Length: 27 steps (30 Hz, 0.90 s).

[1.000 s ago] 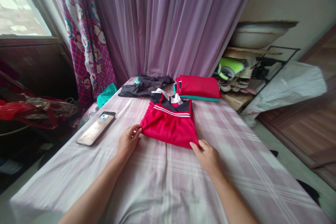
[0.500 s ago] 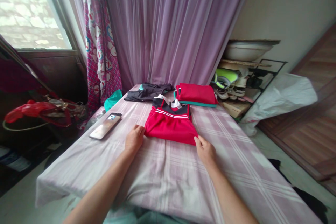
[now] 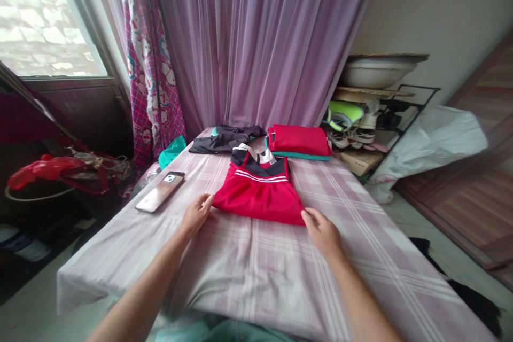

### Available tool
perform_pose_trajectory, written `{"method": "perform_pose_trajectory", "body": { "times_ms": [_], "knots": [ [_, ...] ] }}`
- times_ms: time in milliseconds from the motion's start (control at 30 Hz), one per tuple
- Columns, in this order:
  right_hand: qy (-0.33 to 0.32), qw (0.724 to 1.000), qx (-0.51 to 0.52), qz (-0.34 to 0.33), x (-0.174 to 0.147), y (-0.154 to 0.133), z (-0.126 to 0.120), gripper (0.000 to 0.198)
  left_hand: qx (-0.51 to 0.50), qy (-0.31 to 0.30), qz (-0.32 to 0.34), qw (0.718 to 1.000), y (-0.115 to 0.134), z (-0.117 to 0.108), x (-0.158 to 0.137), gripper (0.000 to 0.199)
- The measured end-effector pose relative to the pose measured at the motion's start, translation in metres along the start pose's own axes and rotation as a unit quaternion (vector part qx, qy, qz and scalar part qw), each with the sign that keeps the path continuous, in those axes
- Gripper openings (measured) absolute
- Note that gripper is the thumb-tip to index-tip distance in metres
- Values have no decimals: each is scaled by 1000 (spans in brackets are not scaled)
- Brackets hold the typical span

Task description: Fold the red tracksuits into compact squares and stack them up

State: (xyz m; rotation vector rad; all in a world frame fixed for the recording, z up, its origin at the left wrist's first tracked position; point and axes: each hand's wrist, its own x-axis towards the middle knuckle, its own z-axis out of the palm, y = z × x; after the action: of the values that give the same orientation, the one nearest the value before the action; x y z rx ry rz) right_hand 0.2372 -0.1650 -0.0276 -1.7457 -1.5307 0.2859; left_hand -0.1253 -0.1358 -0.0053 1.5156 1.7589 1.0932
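A red collared shirt [image 3: 258, 197] with a black upper part, white collar and double white stripes lies folded on the table, its collar end away from me. My left hand [image 3: 197, 211] pinches its near left corner. At the near right corner, my right hand [image 3: 324, 230] is closed on the fabric, thumb on top. The near edge of the shirt runs fairly straight between both hands, with slight creases above it.
Behind the shirt lie a folded red and teal stack [image 3: 298, 140] and dark clothing [image 3: 224, 140]. A phone [image 3: 160, 192] rests on the checked tablecloth [image 3: 256, 272] at left. A shoe rack [image 3: 360, 131] stands beyond the table's right side; purple curtains [image 3: 256, 37] hang behind.
My hands have moved apart and slightly toward me, the left one leftward and the right one rightward. The shirt's near edge is wider and lower.
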Motion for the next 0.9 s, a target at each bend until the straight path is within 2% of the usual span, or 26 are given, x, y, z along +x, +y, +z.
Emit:
{"method": "perform_pose_trajectory", "body": {
  "times_ms": [133, 267, 367, 433, 500, 567, 667, 767, 900],
  "knots": [
    [-4, 999, -25, 42, 3, -4, 1, 37, 23, -5, -2, 1000, 7, 0, 2, 38],
    [-16, 998, -43, 33, 3, 4, -1, 33, -24, -8, 4, 1000, 9, 5, -6, 32],
    [-50, 997, -63, 12, 0, 9, -6, 36, 70, 3, -7, 998, 7, 5, -13, 29],
    [-61, 995, -69, -46, -3, 12, -11, 39, 131, 3, -5, 991, 6, 1, -15, 29],
    [-58, 986, -83, -135, -4, 14, -16, 48, 141, -3, 43, 989, 5, -4, -17, 36],
    [-65, 969, -117, -210, -5, 16, -20, 64, 145, -32, 152, 977, 4, -10, -16, 52],
    [-100, 943, -179, -263, -1, 20, -22, 75, 219, -121, 301, 920, 2, -17, -11, 67],
    [-113, 928, -214, -283, 7, 23, -21, 70, 291, -182, 333, 878, 1, -21, -2, 64],
    [-120, 923, -211, -298, 20, 24, -20, 56, 297, -198, 331, 873, 2, -21, 9, 51]
  ]
}}
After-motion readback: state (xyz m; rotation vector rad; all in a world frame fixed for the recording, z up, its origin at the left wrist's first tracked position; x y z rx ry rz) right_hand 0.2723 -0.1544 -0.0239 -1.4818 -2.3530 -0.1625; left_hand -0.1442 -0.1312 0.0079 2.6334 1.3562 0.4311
